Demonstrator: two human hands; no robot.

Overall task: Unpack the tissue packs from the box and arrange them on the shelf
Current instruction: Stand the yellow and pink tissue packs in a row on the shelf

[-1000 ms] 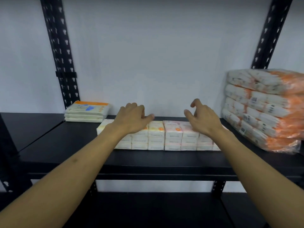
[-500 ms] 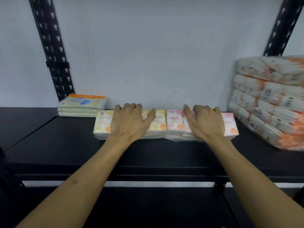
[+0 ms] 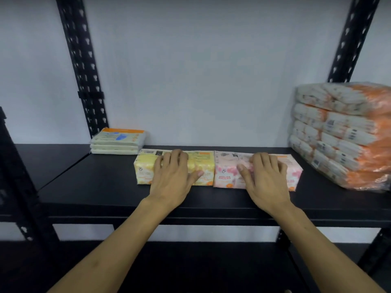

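Note:
Two bundles of small tissue packs lie side by side on the black shelf (image 3: 101, 187). The yellow bundle (image 3: 146, 170) is on the left and the pink bundle (image 3: 226, 172) touches it on the right. My left hand (image 3: 172, 178) rests flat on top of the yellow bundle with fingers spread. My right hand (image 3: 264, 178) lies flat on the pink bundle, thumb pointing left. No box is in view.
A short stack of flat white packs (image 3: 118, 141) with an orange strip sits at the back left. A tall stack of orange-and-white tissue bundles (image 3: 342, 134) fills the shelf's right end. Black perforated uprights (image 3: 84, 66) stand against the white wall. A lower shelf (image 3: 190, 267) runs beneath.
My hands came down from a raised, curled pose onto the bundles and now lie flat on them. The bundles' printed front faces now show, and the view has moved closer.

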